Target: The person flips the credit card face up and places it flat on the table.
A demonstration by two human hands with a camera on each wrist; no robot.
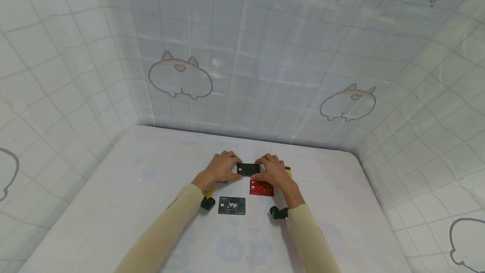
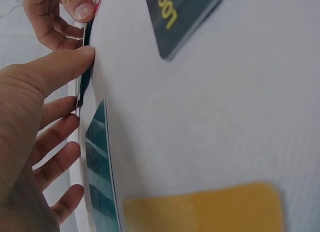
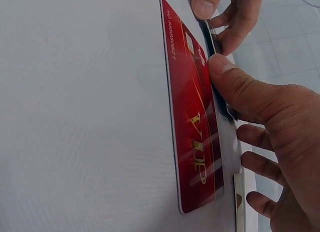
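A black VIP card (image 1: 248,169) lies sideways between the two hands at the far middle of the table. My left hand (image 1: 222,167) pinches its left end between thumb and forefinger, the other fingers spread behind. At the opposite end, my right hand (image 1: 273,169) grips it the same way. Just below the right thumb is a red VIP card (image 3: 192,122), flat on the table. Beside the left hand's fingers lies a teal card (image 2: 99,162), partly hidden by that hand in the head view.
A dark grey Vip card (image 1: 232,205) lies nearer the body, between the forearms. One yellow card (image 2: 205,209) is beside the left wrist, and another yellow-edged card (image 1: 288,171) shows behind the right hand. Wall sheets (image 1: 242,75) with a grid pattern surround the white table (image 1: 125,205).
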